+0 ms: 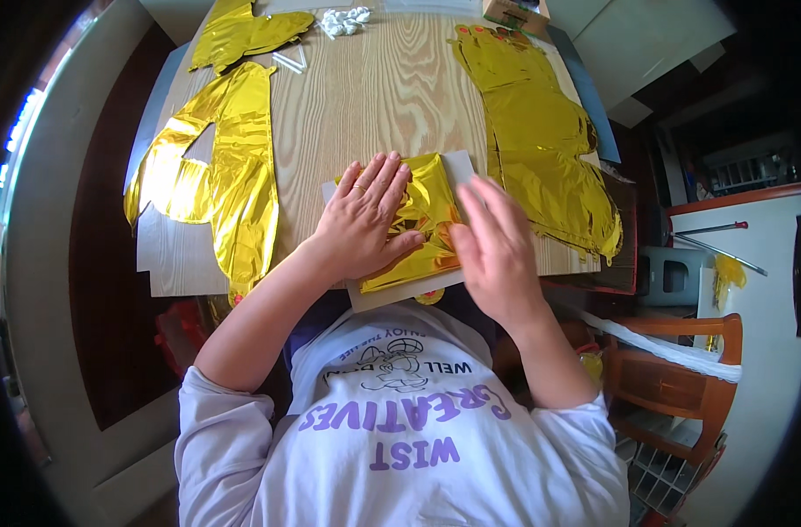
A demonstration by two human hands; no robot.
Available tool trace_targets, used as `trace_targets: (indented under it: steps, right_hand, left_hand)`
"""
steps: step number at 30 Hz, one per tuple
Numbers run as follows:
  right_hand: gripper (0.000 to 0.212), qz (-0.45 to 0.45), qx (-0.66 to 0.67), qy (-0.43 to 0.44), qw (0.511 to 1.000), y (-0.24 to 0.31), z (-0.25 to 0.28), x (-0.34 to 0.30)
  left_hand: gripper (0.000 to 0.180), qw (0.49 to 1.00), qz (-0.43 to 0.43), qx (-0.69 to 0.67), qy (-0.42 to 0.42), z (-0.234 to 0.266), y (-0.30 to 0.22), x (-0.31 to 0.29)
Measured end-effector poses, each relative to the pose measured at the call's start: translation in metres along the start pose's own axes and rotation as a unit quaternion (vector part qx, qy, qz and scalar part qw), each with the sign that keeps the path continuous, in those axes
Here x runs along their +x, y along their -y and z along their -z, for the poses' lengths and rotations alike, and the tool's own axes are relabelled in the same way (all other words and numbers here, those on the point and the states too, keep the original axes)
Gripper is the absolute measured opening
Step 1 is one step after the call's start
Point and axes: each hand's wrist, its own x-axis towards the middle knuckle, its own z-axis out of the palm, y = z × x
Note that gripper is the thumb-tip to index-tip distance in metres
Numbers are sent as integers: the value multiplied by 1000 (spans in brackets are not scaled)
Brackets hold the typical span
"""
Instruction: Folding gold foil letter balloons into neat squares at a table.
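Observation:
A folded gold foil balloon (432, 186) lies on a pale sheet of card (462, 167) at the table's near edge. My left hand (365, 215) presses flat on the foil's left part, fingers together and stretched out, thumb pointing right. By the foil's right edge is my right hand (499, 250), its fingers extended and slightly blurred. The thumb side comes close to the foil; whether it touches cannot be told. Nothing shows in its grasp. My left hand hides part of the foil.
A flat gold foil balloon (244, 132) lies on the table's left side, with more gold foil (242, 37) behind it. Stacked gold foil balloons (536, 123) cover the right. White straws (289, 61), a crumpled white bundle (343, 21) and a cardboard box (516, 14) sit far back.

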Motion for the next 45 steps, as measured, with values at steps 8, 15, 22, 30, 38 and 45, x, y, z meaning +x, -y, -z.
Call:
trace_targets:
  steps: [8, 15, 22, 30, 38, 45]
  right_hand:
    - [81, 48, -111, 183, 976, -30, -57, 45]
    - [86, 46, -160, 168, 972, -42, -61, 37]
    - [87, 46, -161, 173, 971, -42, -60, 38]
    - [89, 40, -139, 185, 972, -45, -60, 38]
    - [84, 25, -113, 196, 974, -46, -55, 41]
    - [56, -29, 167, 63, 983, -49, -10, 27]
  left_hand:
    - [94, 999, -5, -10, -31, -7, 2, -3]
    - [97, 1000, 29, -3, -9, 6, 5, -17]
    - [101, 992, 122, 3, 43, 29, 12, -45]
    - [85, 993, 109, -14, -39, 14, -22, -19]
    - [86, 995, 83, 2, -45, 3, -9, -27]
    - [65, 952, 135, -248, -122, 33, 2, -52]
